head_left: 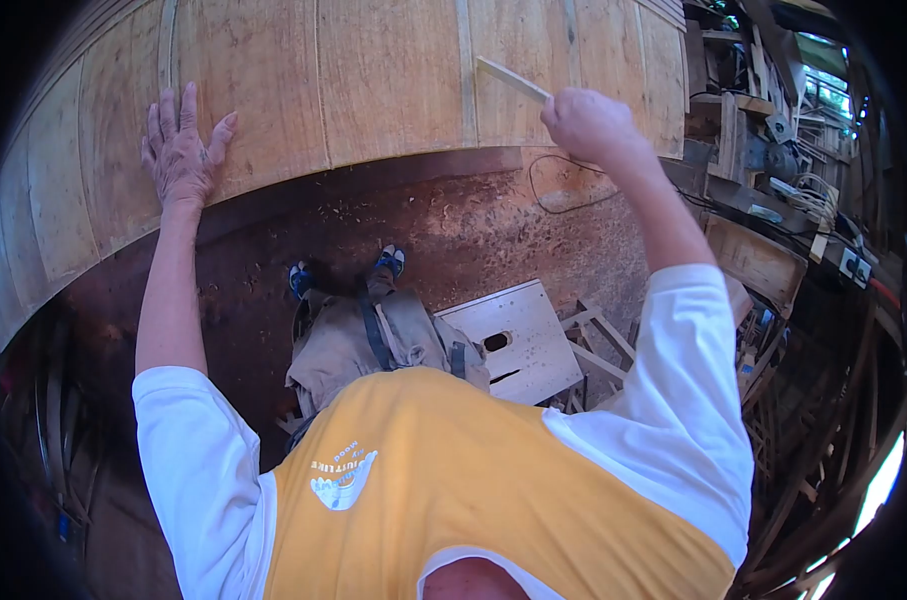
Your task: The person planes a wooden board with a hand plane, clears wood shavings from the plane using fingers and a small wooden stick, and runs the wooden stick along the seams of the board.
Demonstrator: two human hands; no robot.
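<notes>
A wide wooden panel (393,95), made of boards with pale lines along their joints, spans the top of the view. My left hand (180,155) rests on it near the front edge, fingers spread and nothing held. Over the panel's right part, my right hand (590,122) is closed around one end of a thin, flat, pale strip (511,78). The strip points up and left, its far tip right at a joint line. Its other end is hidden in my fist.
Below the panel's edge lies a reddish-brown floor (453,215) with scattered shavings and a looped cord (541,200). A pale board with a cut-out hole (523,335) stands near my legs. Wood pieces and a power socket (854,268) crowd the right side.
</notes>
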